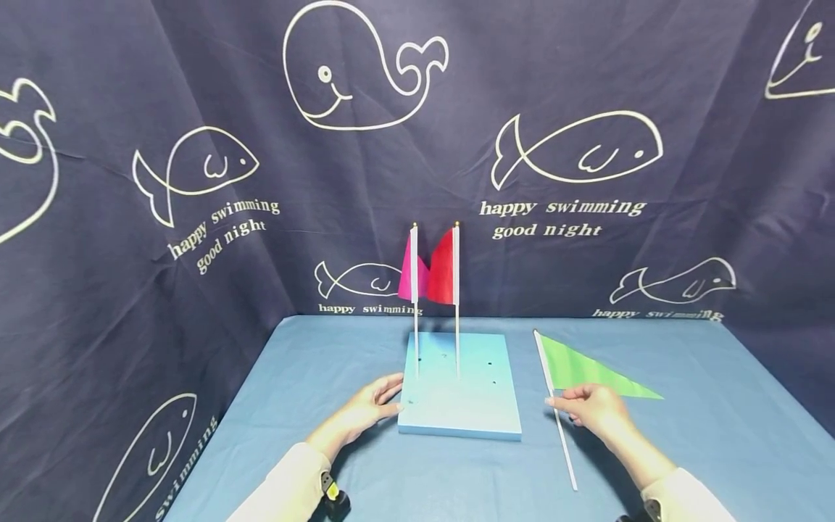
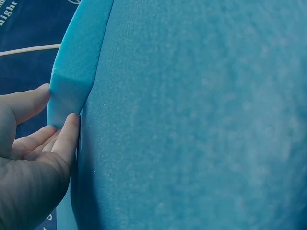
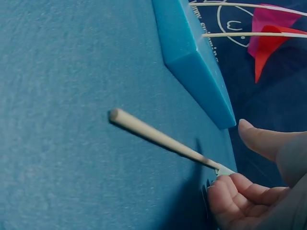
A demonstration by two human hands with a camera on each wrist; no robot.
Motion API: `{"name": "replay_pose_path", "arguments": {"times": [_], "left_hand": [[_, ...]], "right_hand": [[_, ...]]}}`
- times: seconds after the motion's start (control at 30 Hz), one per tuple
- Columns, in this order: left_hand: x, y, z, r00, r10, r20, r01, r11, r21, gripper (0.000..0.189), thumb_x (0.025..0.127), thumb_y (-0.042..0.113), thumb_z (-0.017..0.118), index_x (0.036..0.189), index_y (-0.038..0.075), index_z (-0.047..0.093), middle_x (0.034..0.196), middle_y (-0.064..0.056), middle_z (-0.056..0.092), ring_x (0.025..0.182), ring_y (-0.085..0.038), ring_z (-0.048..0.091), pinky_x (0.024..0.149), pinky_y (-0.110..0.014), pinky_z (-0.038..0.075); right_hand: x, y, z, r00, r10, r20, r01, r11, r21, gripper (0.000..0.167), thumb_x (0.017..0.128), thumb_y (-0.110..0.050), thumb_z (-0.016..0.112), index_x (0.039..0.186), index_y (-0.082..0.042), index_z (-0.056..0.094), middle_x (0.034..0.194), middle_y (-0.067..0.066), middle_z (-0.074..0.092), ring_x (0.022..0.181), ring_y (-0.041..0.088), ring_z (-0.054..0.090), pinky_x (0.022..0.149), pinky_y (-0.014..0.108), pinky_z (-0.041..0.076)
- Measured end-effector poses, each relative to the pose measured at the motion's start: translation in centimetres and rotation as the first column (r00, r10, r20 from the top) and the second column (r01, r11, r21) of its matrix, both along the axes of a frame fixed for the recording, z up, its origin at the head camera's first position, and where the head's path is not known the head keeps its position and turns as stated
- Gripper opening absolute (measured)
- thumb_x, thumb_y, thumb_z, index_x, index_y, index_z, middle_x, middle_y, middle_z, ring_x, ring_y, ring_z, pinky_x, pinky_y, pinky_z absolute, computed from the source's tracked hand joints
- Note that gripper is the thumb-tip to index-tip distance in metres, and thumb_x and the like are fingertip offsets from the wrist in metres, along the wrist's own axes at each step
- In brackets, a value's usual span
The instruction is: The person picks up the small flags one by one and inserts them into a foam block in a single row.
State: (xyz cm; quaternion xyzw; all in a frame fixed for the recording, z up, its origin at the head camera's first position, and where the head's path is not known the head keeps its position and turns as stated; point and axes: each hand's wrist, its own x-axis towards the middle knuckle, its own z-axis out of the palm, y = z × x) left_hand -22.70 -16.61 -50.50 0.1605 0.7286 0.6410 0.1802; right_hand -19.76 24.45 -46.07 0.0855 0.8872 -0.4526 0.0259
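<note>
A light-blue foam block (image 1: 459, 417) lies on the table with a magenta flag (image 1: 406, 279) and a red flag (image 1: 443, 272) upright in it. My left hand (image 1: 365, 409) touches the block's left edge with fingertips and thumb, its fingers fairly straight. In the left wrist view, thumb and fingers (image 2: 67, 139) meet the block's corner. To the right of the block lies a green flag (image 1: 580, 366) on a thin white stick. My right hand (image 1: 593, 409) is at this stick, fingertips beside it; the right wrist view shows the thumb (image 3: 259, 139) well apart from the fingers.
Several small holes (image 1: 490, 363) show in the block's top. A blue cloth (image 1: 293, 362) covers the table. Behind and to the left hangs a dark curtain (image 1: 365, 181) with white whale and fish drawings. Dark devices (image 1: 335, 500) are strapped to both wrists.
</note>
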Motion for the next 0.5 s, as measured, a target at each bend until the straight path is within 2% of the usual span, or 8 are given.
{"name": "replay_pose_path", "arguments": {"times": [0.17, 0.3, 0.4, 0.5], "left_hand": [[0.05, 0.08, 0.21, 1.000, 0.009, 0.023, -0.009, 1.000, -0.009, 0.066, 0.093, 0.004, 0.061, 0.147, -0.008, 0.027, 0.153, -0.028, 0.029, 0.144, -0.040, 0.025, 0.108, -0.036, 0.043], [-0.07, 0.11, 0.28, 1.000, 0.004, 0.025, -0.004, 1.000, -0.012, 0.066, 0.092, 0.003, 0.061, 0.147, -0.009, 0.027, 0.153, -0.028, 0.029, 0.144, -0.040, 0.025, 0.109, -0.037, 0.042], [-0.19, 0.16, 0.47, 1.000, 0.001, 0.031, -0.001, 1.000, -0.014, 0.066, 0.092, 0.003, 0.062, 0.147, -0.010, 0.027, 0.153, -0.029, 0.029, 0.144, -0.041, 0.025, 0.110, -0.039, 0.041], [-0.19, 0.15, 0.70, 0.999, 0.000, 0.034, 0.001, 1.000, -0.024, 0.066, 0.092, 0.003, 0.061, 0.147, -0.010, 0.027, 0.153, -0.029, 0.029, 0.144, -0.041, 0.025, 0.110, -0.040, 0.041]], "right_hand": [[0.21, -0.15, -0.53, 1.000, -0.004, -0.013, 0.006, 0.989, 0.145, 0.045, 0.069, -0.037, 0.085, 0.089, 0.000, 0.068, 0.061, -0.001, 0.063, 0.054, 0.013, 0.059, 0.054, 0.027, 0.045], [0.26, -0.29, -0.77, 0.999, 0.017, -0.046, -0.005, 0.967, 0.254, 0.042, 0.065, -0.036, 0.086, 0.084, -0.003, 0.069, 0.070, 0.002, 0.067, 0.067, 0.020, 0.062, 0.064, 0.036, 0.051], [0.17, -0.29, -0.80, 0.998, 0.031, -0.063, -0.012, 0.959, 0.282, 0.035, 0.065, -0.029, 0.086, 0.081, -0.003, 0.069, 0.077, 0.007, 0.069, 0.076, 0.025, 0.063, 0.069, 0.041, 0.052], [0.05, -0.21, -0.85, 0.998, 0.035, -0.044, -0.023, 0.968, 0.252, 0.027, 0.067, -0.021, 0.084, 0.078, -0.003, 0.067, 0.071, 0.006, 0.067, 0.065, 0.021, 0.062, 0.061, 0.036, 0.051]]}}
